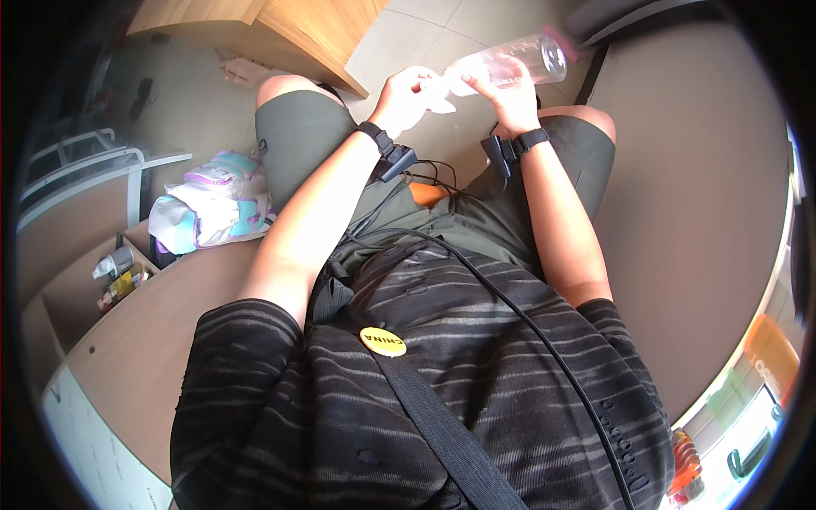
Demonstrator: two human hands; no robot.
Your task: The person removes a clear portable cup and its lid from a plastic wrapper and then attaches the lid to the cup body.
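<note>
Within right hand (512, 102), clear cylindrical bottle (531, 61), tilted

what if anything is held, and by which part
The right hand holds a clear bottle by its body. The left hand seems to hold something white at the bottle's left end; glare hides which part it grips.

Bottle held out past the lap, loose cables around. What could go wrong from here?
1. The clear bottle is tilted nearly on its side in the right hand; if that grip slips, it could drop to the floor.
2. Glare washes out the left hand and white wad by the bottle's end, so contact there may be misread.
3. Black cables lie between the forearms and might snag.
</note>
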